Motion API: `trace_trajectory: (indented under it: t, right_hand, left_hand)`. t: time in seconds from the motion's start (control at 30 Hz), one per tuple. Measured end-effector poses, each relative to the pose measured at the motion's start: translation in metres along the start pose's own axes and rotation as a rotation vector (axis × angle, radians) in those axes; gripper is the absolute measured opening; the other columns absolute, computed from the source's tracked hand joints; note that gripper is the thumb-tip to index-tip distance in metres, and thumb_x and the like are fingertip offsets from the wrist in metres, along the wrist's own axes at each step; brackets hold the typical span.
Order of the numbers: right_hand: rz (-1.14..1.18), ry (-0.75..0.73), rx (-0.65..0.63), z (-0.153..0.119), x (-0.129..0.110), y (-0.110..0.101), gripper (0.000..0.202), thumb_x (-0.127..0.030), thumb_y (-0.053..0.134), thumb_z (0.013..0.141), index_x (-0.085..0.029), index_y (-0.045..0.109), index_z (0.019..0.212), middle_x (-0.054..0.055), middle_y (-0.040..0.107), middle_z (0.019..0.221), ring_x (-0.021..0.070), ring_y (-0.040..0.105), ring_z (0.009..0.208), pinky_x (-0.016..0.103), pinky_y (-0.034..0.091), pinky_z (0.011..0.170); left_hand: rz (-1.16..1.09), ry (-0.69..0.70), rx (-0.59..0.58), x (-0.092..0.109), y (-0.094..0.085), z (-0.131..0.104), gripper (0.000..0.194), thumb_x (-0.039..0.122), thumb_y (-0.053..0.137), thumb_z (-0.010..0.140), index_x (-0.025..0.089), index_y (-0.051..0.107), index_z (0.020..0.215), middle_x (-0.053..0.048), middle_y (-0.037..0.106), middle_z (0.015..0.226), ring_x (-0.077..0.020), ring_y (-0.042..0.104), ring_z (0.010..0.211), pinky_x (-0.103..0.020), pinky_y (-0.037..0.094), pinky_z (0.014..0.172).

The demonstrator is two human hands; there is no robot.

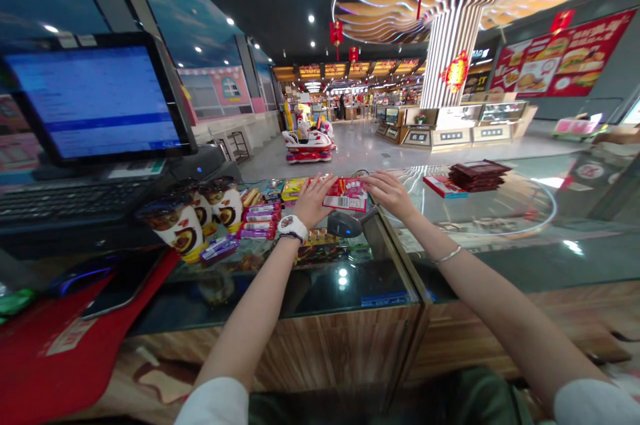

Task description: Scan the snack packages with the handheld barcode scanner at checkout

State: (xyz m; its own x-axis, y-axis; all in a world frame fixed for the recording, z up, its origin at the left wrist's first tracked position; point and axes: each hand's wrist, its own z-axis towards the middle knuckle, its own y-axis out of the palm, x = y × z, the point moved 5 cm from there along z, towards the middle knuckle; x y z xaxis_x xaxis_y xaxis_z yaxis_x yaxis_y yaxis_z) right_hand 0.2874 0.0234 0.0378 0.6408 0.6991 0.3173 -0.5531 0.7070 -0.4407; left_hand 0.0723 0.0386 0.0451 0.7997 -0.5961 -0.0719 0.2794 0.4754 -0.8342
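A small red and pink box (347,195) with a white barcode panel facing me is held upright between both hands over the glass counter. My left hand (315,201), below a white wristwatch, has its fingers closed on the box's left end. My right hand (391,194) pinches its upper right edge, with a silver bangle on that wrist. Just below the box lies a dark barcode scanner (344,225). Left of my left hand are several purple-wrapped sticks (260,220) and a yellow packet (293,189).
Several patterned cups (177,226) stand left, before a monitor (95,98) and keyboard (75,205). A red mat (115,345) bears a dark phone (125,285). To the right, brown packets (480,175) are stacked near a red and blue box (445,187).
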Motion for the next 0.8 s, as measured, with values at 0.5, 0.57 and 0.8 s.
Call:
trace_trajectory:
  t: [0.5, 0.57, 0.8]
  right_hand:
    - [0.076, 0.274, -0.105, 0.0, 0.001, 0.017, 0.046, -0.031, 0.057, 0.091, -0.022, 0.053, 0.136, 0.012, 0.047, 0.152, 0.0301, 0.043, 0.14, 0.057, 0.034, 0.117]
    - [0.052, 0.262, -0.147, 0.003, -0.004, 0.02, 0.059, -0.039, 0.064, 0.086, -0.021, 0.048, 0.141, 0.013, 0.04, 0.156, 0.0326, 0.033, 0.146, 0.058, 0.03, 0.119]
    - [0.002, 0.297, -0.23, 0.002, -0.005, 0.028, 0.058, -0.027, 0.062, 0.086, -0.022, 0.047, 0.141, 0.012, 0.042, 0.155, 0.0308, 0.037, 0.144, 0.057, 0.027, 0.12]
  left_hand:
    - [0.097, -0.032, 0.224, -0.005, -0.019, -0.002, 0.059, 0.023, 0.068, 0.081, 0.027, 0.056, 0.139, -0.008, 0.052, 0.148, -0.0311, 0.045, 0.139, -0.06, 0.014, 0.124]
    - [0.106, -0.023, 0.231, -0.004, -0.02, -0.002, 0.059, 0.024, 0.069, 0.081, 0.028, 0.056, 0.138, -0.008, 0.052, 0.148, -0.0311, 0.045, 0.139, -0.061, 0.013, 0.124]
    - [0.128, 0.021, 0.193, 0.002, -0.018, -0.002, 0.053, 0.026, 0.072, 0.081, 0.027, 0.062, 0.132, -0.01, 0.051, 0.149, -0.0319, 0.046, 0.138, -0.064, 0.015, 0.123]
